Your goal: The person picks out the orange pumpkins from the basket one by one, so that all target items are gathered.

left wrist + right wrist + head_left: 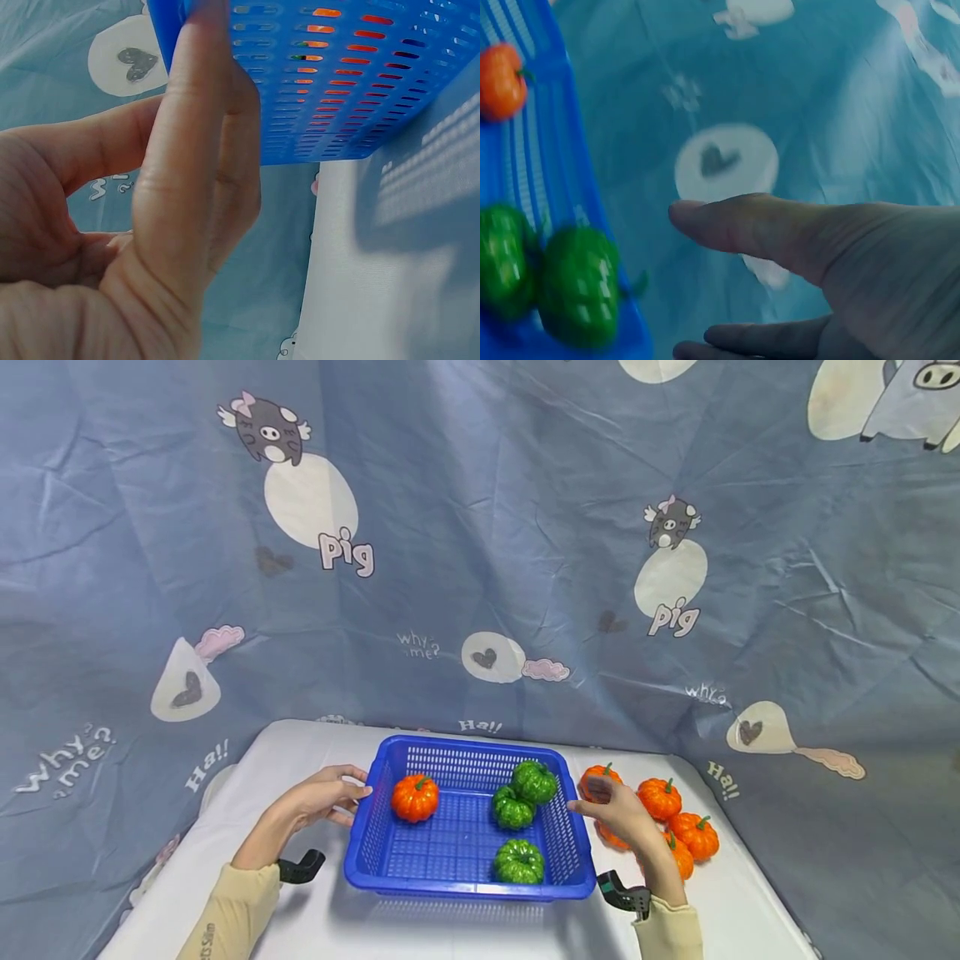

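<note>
A blue plastic basket (442, 839) with slotted walls holds one orange toy pumpkin (415, 798) at its left. On the right inside are three glossy green toy pumpkins (519, 862). My left hand (324, 795) grips the basket's left rim, thumb over the rim and fingers along the outer wall. Seen from the left wrist, the thumb (180, 142) reaches up to the rim. At the basket's right side, my right hand (618, 814) has its thumb stretched out, overlapping the rim in the head view. The right wrist view shows a gap between that thumb (735, 221) and the basket.
Several orange pumpkins (693, 837) lie on the white tabletop (300, 910) to the right, some partly hidden behind my right hand. A blue-grey cloth (420, 568) with pig prints hangs behind and around the table. Basket shadow falls on the tabletop.
</note>
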### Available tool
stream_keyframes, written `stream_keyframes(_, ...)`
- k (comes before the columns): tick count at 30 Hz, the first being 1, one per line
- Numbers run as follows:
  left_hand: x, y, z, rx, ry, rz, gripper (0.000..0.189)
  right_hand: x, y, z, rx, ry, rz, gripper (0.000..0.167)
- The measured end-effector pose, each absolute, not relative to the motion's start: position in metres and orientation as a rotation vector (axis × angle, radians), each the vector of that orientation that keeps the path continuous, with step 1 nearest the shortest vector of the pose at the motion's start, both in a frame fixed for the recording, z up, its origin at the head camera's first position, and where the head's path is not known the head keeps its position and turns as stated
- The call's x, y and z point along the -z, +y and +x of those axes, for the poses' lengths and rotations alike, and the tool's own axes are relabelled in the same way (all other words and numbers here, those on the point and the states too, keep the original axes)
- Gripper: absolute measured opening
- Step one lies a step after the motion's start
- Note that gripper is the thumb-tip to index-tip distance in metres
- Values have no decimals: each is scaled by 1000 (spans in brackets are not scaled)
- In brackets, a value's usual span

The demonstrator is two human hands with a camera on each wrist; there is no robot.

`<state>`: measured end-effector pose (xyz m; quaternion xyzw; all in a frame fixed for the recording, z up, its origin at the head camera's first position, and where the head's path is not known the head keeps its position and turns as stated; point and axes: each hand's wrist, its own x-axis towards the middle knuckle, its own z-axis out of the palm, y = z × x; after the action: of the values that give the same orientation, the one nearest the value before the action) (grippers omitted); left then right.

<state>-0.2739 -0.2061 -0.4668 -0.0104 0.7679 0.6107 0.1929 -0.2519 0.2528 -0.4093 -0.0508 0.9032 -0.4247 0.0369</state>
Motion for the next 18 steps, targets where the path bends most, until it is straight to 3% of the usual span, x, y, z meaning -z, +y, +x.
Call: stream_keyframes(18,466,-206,-274,-1711,2161,-32,42,424,128,-294,1298,2552,-502,65)
